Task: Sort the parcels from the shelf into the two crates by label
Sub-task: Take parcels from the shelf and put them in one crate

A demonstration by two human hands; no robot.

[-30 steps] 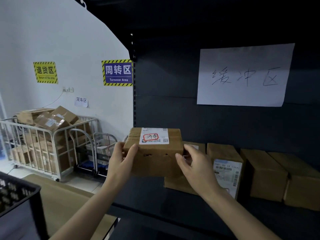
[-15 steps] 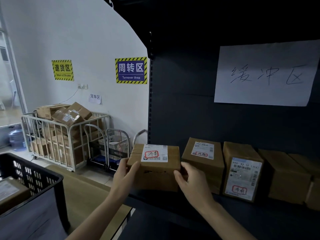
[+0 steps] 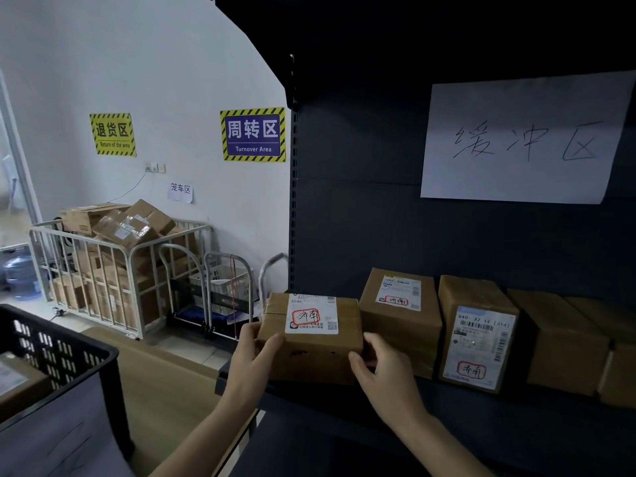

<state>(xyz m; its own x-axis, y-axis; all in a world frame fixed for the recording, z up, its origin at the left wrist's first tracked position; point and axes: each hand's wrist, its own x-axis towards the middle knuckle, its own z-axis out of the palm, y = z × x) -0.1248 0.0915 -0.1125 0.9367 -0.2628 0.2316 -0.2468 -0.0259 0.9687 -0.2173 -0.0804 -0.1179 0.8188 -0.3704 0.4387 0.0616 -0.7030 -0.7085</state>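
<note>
Both the left grip (image 3: 253, 356) and the right grip (image 3: 385, 376) are curled round opposite ends of the labelled parcel (image 3: 309, 358), held at the shelf (image 3: 481, 425) front

A parcel-sorting warehouse. On the wall (image 3: 137, 63) at 11 o'clock hang hazard-striped signs: a blue sign (image 3: 253, 134) reading "Turnover Area" and a yellow sign (image 3: 113, 134) reading "Return of the area". Below, at 10 o'clock, a wire cage trolley (image 3: 129, 270) is heaped with cartons (image 3: 137, 222). From 12 to 3 o'clock a dark shelf (image 3: 361, 218) holds labelled parcels (image 3: 399, 321) under a handwritten paper sign (image 3: 526, 139); a black crate (image 3: 55, 346) sits at 8 o'clock.
</note>
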